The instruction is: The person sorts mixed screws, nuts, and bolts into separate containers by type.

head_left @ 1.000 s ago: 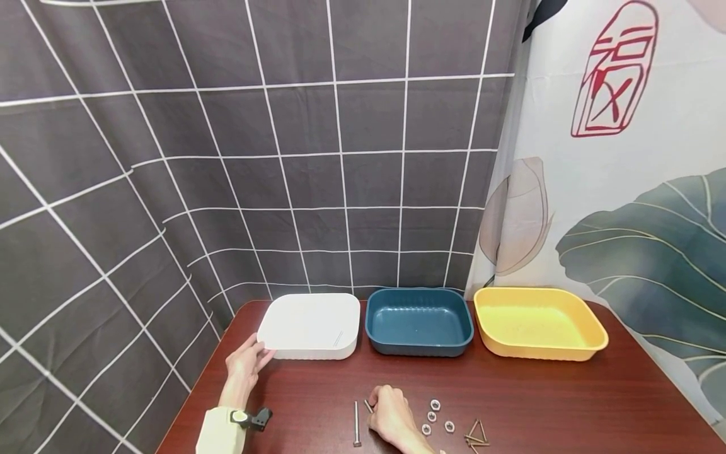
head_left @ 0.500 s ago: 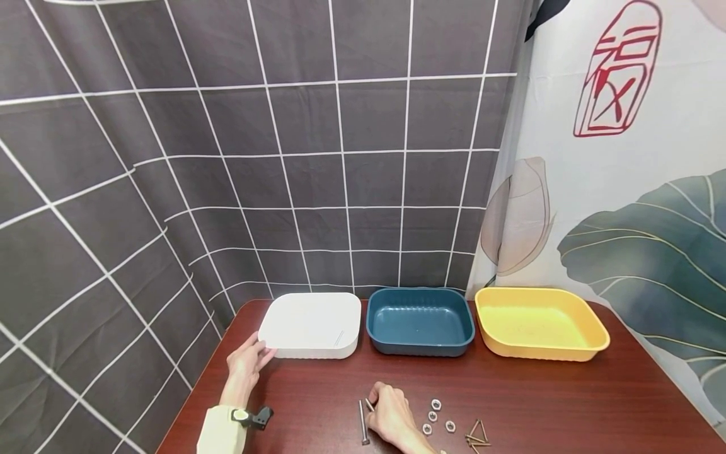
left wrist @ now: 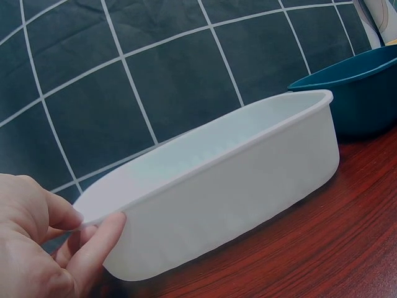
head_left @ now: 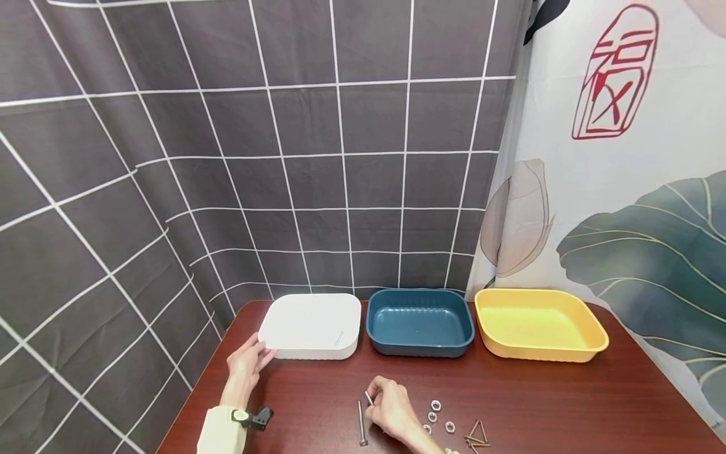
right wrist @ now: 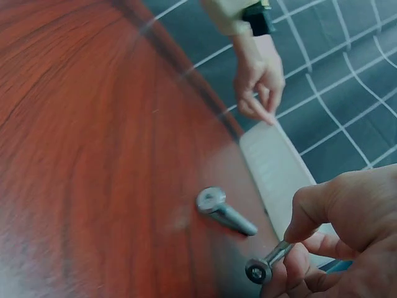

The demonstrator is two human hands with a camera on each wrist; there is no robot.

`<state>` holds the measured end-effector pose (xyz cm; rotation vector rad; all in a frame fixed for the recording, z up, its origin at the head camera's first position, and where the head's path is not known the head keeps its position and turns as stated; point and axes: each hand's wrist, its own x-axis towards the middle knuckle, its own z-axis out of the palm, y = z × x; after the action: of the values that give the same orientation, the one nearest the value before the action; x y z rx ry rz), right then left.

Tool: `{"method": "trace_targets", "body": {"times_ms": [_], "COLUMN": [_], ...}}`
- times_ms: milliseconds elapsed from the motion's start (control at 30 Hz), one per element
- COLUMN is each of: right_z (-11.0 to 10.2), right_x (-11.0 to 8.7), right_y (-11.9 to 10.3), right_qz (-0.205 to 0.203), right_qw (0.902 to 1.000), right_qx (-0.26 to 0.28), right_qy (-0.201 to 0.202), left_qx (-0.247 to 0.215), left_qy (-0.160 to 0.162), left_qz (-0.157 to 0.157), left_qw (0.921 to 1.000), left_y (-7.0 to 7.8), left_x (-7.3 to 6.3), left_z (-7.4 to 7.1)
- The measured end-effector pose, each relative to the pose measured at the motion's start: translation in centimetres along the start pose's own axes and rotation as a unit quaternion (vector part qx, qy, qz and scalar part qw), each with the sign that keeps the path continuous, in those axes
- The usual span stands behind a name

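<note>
At the near left corner of a white plastic bin [head_left: 311,320], my left hand [head_left: 245,364] pinches the rim between thumb and fingers, as the left wrist view shows. My right hand [head_left: 391,407] pinches a silver socket-head bolt [right wrist: 258,270] by its shank. The bolt's head points toward the camera in the right wrist view. A second, longer-looking bolt [head_left: 362,424] lies on the table just left of that hand. Several hex nuts [head_left: 435,405] lie to the right of the right hand, one partly covered by the wrist.
A blue bin [head_left: 421,348] and a yellow bin [head_left: 539,354] stand beside the white one along the table's back. A small pile of brass-coloured screws [head_left: 478,442] lies right of the nuts. Behind rises a grey gridded cloth [head_left: 368,183].
My right hand has moved slightly away from me with the pinched bolt. The loose bolt has shifted a little right and turned slightly. My left hand stays at the white bin's rim.
</note>
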<state>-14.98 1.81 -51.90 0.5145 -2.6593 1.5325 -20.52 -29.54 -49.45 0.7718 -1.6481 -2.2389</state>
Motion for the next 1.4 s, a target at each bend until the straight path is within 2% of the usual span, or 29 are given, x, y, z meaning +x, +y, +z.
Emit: {"method": "trace_targets", "body": {"times_ms": [133, 367, 500, 800, 933, 1100, 1400], "right_z": [-0.6, -1.8, -2.3, -2.4, -2.1, -1.6, -0.7], "right_x": [0.7, 2.4, 3.4, 6.0, 7.6, 9.3, 11.4], "right_y": [-0.5, -1.4, -1.8, -3.1, -3.6, -4.0, -4.8], "right_qz": [0.025, 0.038, 0.045, 0.065, 0.098, 0.136, 0.166], "right_qw": [0.9985, 0.9960, 0.9919, 0.9781, 0.9686, 0.9584, 0.9471], "right_qx": [0.048, 0.081, 0.118, 0.197, 0.229, 0.251, 0.274], "right_qy": [-0.002, 0.007, 0.006, 0.002, -0.003, -0.007, 0.001], "left_qx": [-0.004, 0.003, 0.005, -0.002, -0.005, 0.002, 0.005], "left_qy": [-0.002, 0.000, -0.001, 0.001, -0.002, -0.003, -0.009], "left_qz": [0.000, -0.005, -0.002, -0.002, -0.005, -0.006, -0.007], "left_qw": [1.0000, 1.0000, 1.0000, 1.0000, 1.0000, 1.0000, 0.9999], "left_y": [0.1, -0.1, -0.2, -0.1, 0.0, 0.0, 0.0], "left_x": [-0.1, -0.1, 0.0, 0.1, 0.2, 0.0, 0.1], "left_z": [0.0, -0.3, -0.4, -0.5, -0.5, -0.5, -0.2]}}
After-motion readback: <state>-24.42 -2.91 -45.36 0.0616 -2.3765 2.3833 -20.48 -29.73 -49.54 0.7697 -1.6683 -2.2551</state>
